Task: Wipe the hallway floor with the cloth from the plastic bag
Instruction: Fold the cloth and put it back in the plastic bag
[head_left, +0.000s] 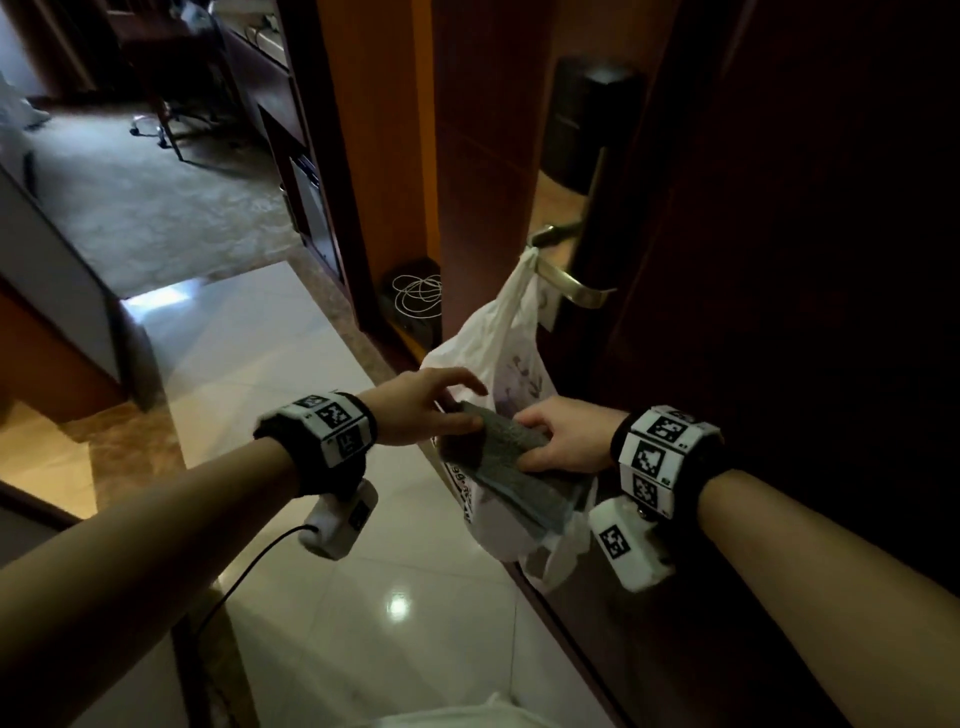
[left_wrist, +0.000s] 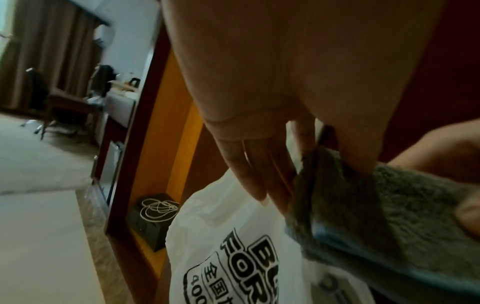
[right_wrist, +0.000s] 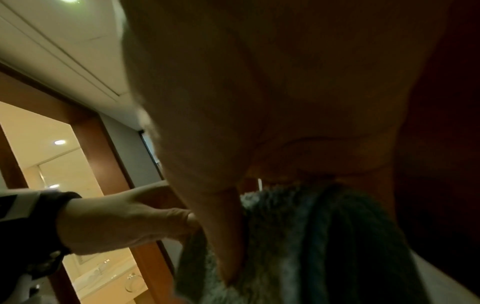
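Right hand (head_left: 563, 434) grasps the folded grey cloth (head_left: 511, 462), fingers curled over its upper face, thumb beneath. Left hand (head_left: 423, 405), fingers extended and relaxed, touches the cloth's far end with its fingertips and holds nothing. The cloth lies at the mouth of a white printed plastic bag (head_left: 498, 338), which hangs by one loop from the brass door handle (head_left: 566, 283) of a dark wooden door (head_left: 779, 260). Below, glossy pale floor tiles (head_left: 311, 364); beside the door frame, a black box topped with a coiled white cable (head_left: 418, 296). The bag's contents are hidden, and its lettering is cut off in the left wrist view.
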